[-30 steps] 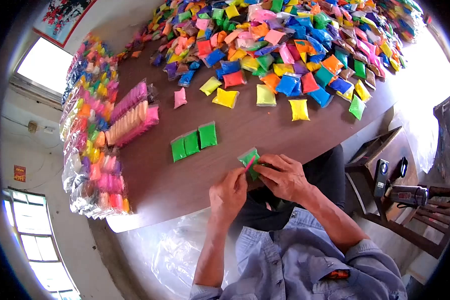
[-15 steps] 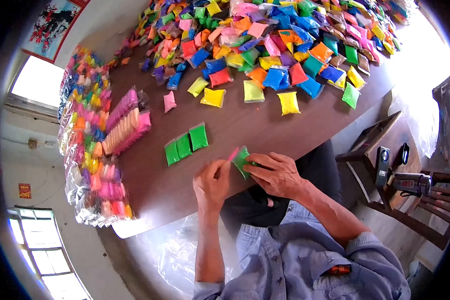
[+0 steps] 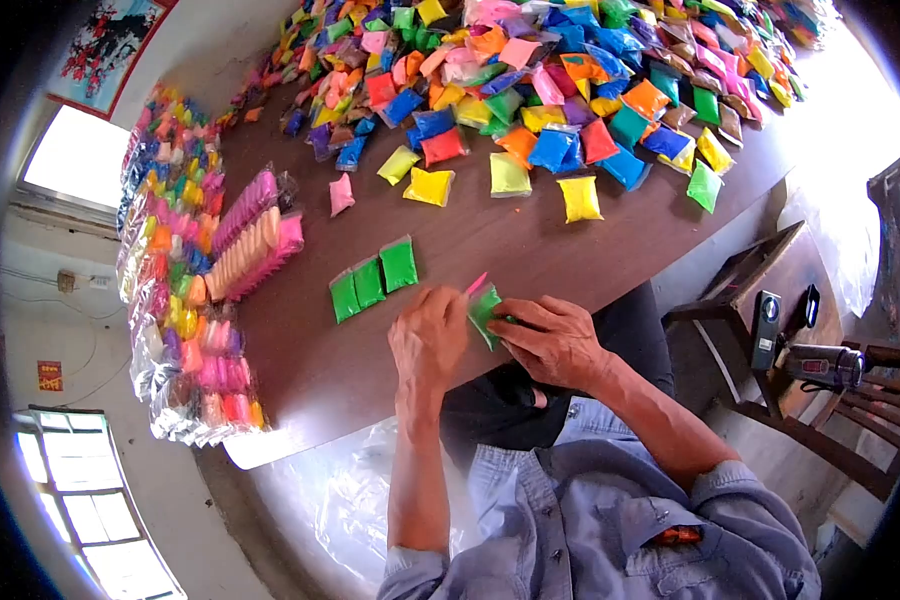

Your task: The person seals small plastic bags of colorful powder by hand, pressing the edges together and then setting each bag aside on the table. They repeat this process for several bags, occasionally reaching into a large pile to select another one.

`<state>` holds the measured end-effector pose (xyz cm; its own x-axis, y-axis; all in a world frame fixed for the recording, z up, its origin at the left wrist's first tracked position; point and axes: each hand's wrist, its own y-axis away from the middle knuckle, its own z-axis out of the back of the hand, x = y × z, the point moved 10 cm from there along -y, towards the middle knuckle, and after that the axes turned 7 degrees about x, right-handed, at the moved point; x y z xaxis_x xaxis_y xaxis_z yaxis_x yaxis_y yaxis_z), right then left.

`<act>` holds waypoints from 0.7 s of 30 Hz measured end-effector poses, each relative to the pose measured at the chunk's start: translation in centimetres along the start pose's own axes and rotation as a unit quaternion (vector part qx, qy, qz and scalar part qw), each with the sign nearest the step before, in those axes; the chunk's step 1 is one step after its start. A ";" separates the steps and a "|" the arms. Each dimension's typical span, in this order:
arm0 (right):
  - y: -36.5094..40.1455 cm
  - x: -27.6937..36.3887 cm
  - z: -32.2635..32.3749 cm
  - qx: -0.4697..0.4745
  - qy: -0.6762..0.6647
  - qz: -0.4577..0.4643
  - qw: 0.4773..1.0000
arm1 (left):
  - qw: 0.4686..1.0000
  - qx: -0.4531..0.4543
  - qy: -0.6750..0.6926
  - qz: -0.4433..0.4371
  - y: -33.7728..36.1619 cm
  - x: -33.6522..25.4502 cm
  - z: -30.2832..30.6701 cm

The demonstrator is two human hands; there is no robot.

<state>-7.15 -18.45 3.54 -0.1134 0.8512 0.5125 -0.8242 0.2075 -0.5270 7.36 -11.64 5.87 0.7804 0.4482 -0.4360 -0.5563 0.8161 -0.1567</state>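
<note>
Above the table's near edge, a small clear bag with green filling (image 3: 484, 314) is held between my two hands. Its upper left edge shows a narrow pink strip (image 3: 478, 283). My left hand (image 3: 428, 335) is closed, its fingers pinching at that edge; the fingertips are partly hidden behind the hand. From the other side, my right hand (image 3: 552, 342) grips the bag between thumb and fingers. Three filled green bags (image 3: 370, 282) lie in a row on the table, just beyond my left hand.
A large heap of colourful filled bags (image 3: 560, 90) covers the far side of the brown table (image 3: 450, 235). Stacked rows of packs (image 3: 205, 320) line its left edge. On the right, a wooden stool (image 3: 735, 320) carries a dark device (image 3: 766, 318) and a metal flask (image 3: 820, 366).
My left hand has moved slightly up and right along the bag's edge and turned, hiding more of its fingers. The right hand stays on the bag, nearly unmoved.
</note>
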 end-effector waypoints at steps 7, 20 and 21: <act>-0.1 0.2 0.4 -0.014 -0.001 0.004 1.000 | 1.000 0.005 0.001 -0.022 1.2 -1.1 -0.1; 0.1 0.0 0.1 -0.020 -0.008 0.004 1.000 | 0.998 -0.010 0.054 0.015 3.4 1.1 -0.3; 0.1 0.1 0.2 -0.025 -0.012 0.005 1.000 | 0.998 -0.016 0.055 0.031 3.3 2.0 -0.2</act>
<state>-7.34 -18.46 3.66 -0.1353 0.8420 0.5223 -0.7947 0.2226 -0.5647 6.98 -8.11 4.28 0.7085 0.4536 -0.5406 -0.6131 0.7751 -0.1531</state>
